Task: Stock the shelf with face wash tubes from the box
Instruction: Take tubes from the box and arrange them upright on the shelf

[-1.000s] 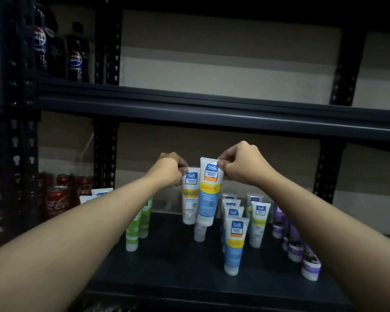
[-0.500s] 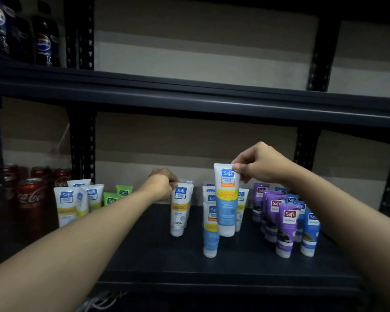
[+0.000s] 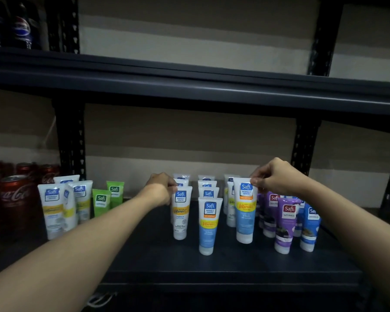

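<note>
My left hand (image 3: 161, 191) pinches the top of a white face wash tube (image 3: 180, 213) that stands cap-down on the dark shelf (image 3: 234, 266). My right hand (image 3: 273, 177) holds the top edge of a blue-and-white tube (image 3: 244, 212), upright with its cap at the shelf surface, at the front of a row. Another blue tube (image 3: 208, 226) stands between them, with more tubes lined up behind it. The box is not in view.
Purple tubes (image 3: 285, 224) and blue ones stand at the right. White tubes (image 3: 56, 208) and green tubes (image 3: 101, 201) stand at the left, beside red cola cans (image 3: 14, 199). The upper shelf board (image 3: 189, 86) hangs overhead, with dark soda bottles (image 3: 20, 30) on it.
The view has shifted right and down. My right hand has lowered the blue-and-white tube to the shelf, to the right of the front blue tube. My left hand stays on the white tube.
</note>
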